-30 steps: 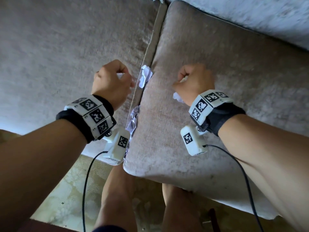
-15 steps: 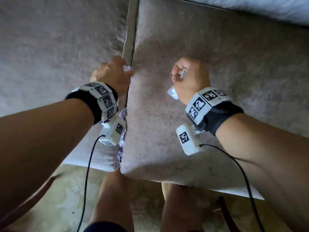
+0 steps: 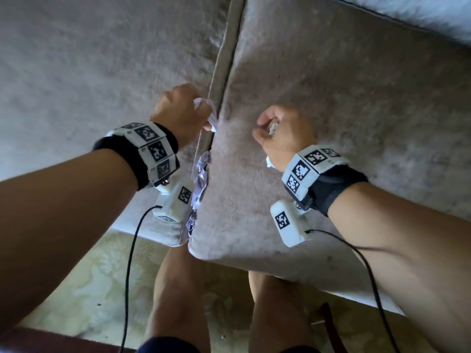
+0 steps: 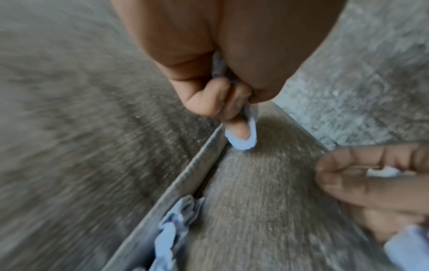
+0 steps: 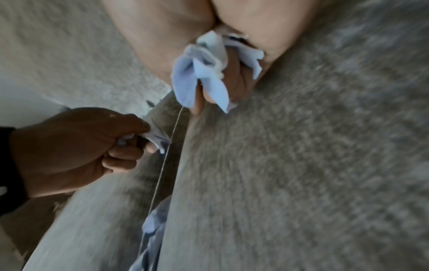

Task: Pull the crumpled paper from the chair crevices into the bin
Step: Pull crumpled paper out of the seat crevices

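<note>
My left hand (image 3: 188, 110) grips a white crumpled paper (image 3: 210, 115) right at the crevice (image 3: 226, 80) between two grey seat cushions; the paper's end (image 4: 243, 141) pokes out past my curled fingers. My right hand (image 3: 280, 133) hovers over the right cushion, fist closed round another wad of white paper (image 5: 204, 73) that sticks out of both sides of the fist. More crumpled paper (image 3: 201, 179) is wedged lower in the same crevice, nearer the seat's front edge, also seen as crumpled paper (image 4: 176, 231) in the left wrist view. No bin is in view.
The left cushion (image 3: 89, 72) and right cushion (image 3: 344, 103) fill most of the view. Below the seat's front edge (image 3: 254, 261) are my bare legs (image 3: 178, 289) and a pale patterned floor (image 3: 84, 284). Cables hang from both wrist cameras.
My left hand has closed in on the paper in the crevice and now grips it. The right hand kept holding its wad and stayed over the right cushion.
</note>
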Demonstrator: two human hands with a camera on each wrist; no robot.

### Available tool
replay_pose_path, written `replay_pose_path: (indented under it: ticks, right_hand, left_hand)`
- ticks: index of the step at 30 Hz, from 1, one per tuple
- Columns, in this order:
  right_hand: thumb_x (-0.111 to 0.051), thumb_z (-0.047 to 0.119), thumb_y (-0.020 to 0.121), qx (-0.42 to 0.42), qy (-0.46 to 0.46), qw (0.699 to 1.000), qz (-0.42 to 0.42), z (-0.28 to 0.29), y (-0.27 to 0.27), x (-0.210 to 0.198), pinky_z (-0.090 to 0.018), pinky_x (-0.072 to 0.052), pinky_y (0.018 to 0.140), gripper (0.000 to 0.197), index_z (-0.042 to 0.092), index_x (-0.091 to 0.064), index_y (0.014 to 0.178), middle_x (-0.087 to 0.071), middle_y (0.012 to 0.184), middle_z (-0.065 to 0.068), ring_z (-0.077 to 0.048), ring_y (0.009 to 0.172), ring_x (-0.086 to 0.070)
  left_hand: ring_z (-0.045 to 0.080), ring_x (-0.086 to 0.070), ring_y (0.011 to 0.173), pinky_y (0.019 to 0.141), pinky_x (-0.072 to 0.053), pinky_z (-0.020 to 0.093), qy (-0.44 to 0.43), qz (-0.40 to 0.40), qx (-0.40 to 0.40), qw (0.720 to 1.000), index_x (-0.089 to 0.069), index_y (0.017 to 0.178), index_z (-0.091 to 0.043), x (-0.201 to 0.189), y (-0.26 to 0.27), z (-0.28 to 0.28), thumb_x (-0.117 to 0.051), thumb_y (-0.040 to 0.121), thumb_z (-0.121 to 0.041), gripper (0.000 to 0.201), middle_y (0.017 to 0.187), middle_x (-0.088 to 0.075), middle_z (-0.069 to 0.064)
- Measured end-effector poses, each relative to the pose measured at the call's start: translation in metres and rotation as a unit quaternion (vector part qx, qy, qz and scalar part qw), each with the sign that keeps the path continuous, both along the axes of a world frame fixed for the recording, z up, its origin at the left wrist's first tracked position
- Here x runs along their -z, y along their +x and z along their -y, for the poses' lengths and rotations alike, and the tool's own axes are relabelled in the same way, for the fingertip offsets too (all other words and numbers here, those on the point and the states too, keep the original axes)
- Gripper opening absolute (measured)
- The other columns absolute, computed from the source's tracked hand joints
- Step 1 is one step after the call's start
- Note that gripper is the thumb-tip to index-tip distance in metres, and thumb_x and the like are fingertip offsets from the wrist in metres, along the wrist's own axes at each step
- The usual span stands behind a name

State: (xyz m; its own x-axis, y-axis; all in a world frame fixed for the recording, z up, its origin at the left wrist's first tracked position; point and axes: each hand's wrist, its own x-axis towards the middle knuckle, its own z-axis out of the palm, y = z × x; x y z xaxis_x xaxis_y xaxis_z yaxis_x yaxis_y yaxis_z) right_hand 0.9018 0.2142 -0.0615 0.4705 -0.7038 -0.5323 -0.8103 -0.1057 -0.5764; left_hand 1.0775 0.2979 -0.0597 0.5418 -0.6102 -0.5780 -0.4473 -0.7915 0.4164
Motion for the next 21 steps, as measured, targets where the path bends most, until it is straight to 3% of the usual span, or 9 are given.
replay_pose_path:
  ticks: [3, 5, 7, 9, 13, 15, 18, 21]
  right_hand:
    - [-0.068, 0.017, 0.084, -0.072, 0.018, 0.997, -0.031, -0.019, 0.016, -0.001, -0.012, -0.035, 0.045, 0.007, 0.019, -0.063, 0.088, -0.054, 0.070, 0.012, -0.011, 0.060, -0.053]
    - [-0.070, 0.019, 0.083, -0.127, 0.016, 0.991, -0.035, -0.033, 0.026, 0.000, -0.015, -0.036, 0.059, 0.010, 0.018, -0.063, 0.090, -0.057, 0.077, 0.011, -0.012, 0.071, -0.056]
    - [-0.071, 0.021, 0.082, -0.185, 0.017, 0.982, -0.034, -0.047, 0.034, 0.002, -0.017, -0.036, 0.069, 0.013, 0.019, -0.063, 0.093, -0.060, 0.090, 0.008, -0.013, 0.081, -0.058]
    - [-0.071, 0.025, 0.082, -0.228, 0.017, 0.972, -0.043, -0.060, 0.041, 0.005, -0.013, -0.032, 0.068, 0.018, 0.022, -0.065, 0.098, -0.058, 0.093, 0.009, -0.008, 0.081, -0.053]
    - [-0.076, 0.026, 0.078, -0.204, 0.015, 0.977, -0.062, -0.081, 0.053, 0.013, -0.014, -0.039, 0.070, 0.023, 0.030, -0.070, 0.099, -0.057, 0.079, 0.016, -0.006, 0.076, -0.055]
    - [-0.076, 0.026, 0.076, -0.202, -0.013, 0.977, -0.074, -0.087, 0.055, 0.015, -0.015, -0.039, 0.071, 0.021, 0.030, -0.070, 0.096, -0.059, 0.078, 0.015, -0.009, 0.078, -0.060]
    - [-0.075, 0.028, 0.075, -0.191, -0.049, 0.977, -0.079, -0.095, 0.060, 0.015, -0.018, -0.037, 0.068, 0.014, 0.025, -0.071, 0.088, -0.068, 0.081, 0.007, -0.016, 0.078, -0.062]
    - [-0.072, 0.032, 0.079, -0.205, -0.072, 0.970, -0.107, -0.100, 0.067, 0.013, -0.020, -0.033, 0.063, 0.011, 0.021, -0.069, 0.081, -0.060, 0.074, 0.008, -0.013, 0.070, -0.053]
  left_hand:
    - [0.032, -0.062, 0.076, 0.062, -0.045, 0.033, -0.027, -0.014, -0.051, 0.998, -0.054, 0.093, -0.014, -0.007, 0.005, -0.031, -0.047, 0.091, -0.023, 0.011, 0.083, -0.065, 0.011]
    - [0.021, -0.061, 0.059, 0.051, -0.042, 0.026, -0.035, -0.033, -0.097, 0.994, -0.050, 0.095, -0.015, -0.012, 0.005, -0.053, -0.047, 0.092, -0.020, 0.006, 0.069, -0.065, 0.004]
    - [0.014, -0.058, 0.046, 0.039, -0.040, 0.022, -0.045, -0.046, -0.148, 0.987, -0.047, 0.098, -0.016, -0.014, 0.004, -0.074, -0.047, 0.092, -0.015, 0.006, 0.059, -0.063, 0.000]
    - [0.014, -0.061, 0.046, 0.036, -0.039, 0.018, -0.056, -0.046, -0.182, 0.981, -0.047, 0.102, -0.020, -0.012, 0.005, -0.093, -0.046, 0.090, -0.012, 0.015, 0.060, -0.065, -0.001]
    - [0.006, -0.065, 0.049, 0.040, -0.046, 0.018, -0.061, -0.076, -0.232, 0.968, -0.055, 0.102, -0.024, -0.006, 0.006, -0.120, -0.045, 0.088, -0.007, 0.025, 0.068, -0.070, -0.002]
    - [0.006, -0.066, 0.048, 0.045, -0.053, 0.020, -0.077, -0.102, -0.238, 0.963, -0.063, 0.092, -0.017, -0.004, 0.008, -0.126, -0.045, 0.085, -0.004, 0.023, 0.067, -0.071, 0.000]
    - [0.012, -0.070, 0.054, 0.057, -0.061, 0.032, -0.081, -0.131, -0.258, 0.954, -0.067, 0.076, -0.015, -0.005, 0.016, -0.134, -0.045, 0.080, -0.005, 0.024, 0.060, -0.071, 0.000]
    - [0.012, -0.071, 0.056, 0.059, -0.060, 0.029, -0.069, -0.141, -0.275, 0.949, -0.065, 0.068, -0.015, -0.009, 0.026, -0.142, -0.044, 0.078, -0.008, 0.025, 0.055, -0.069, -0.001]
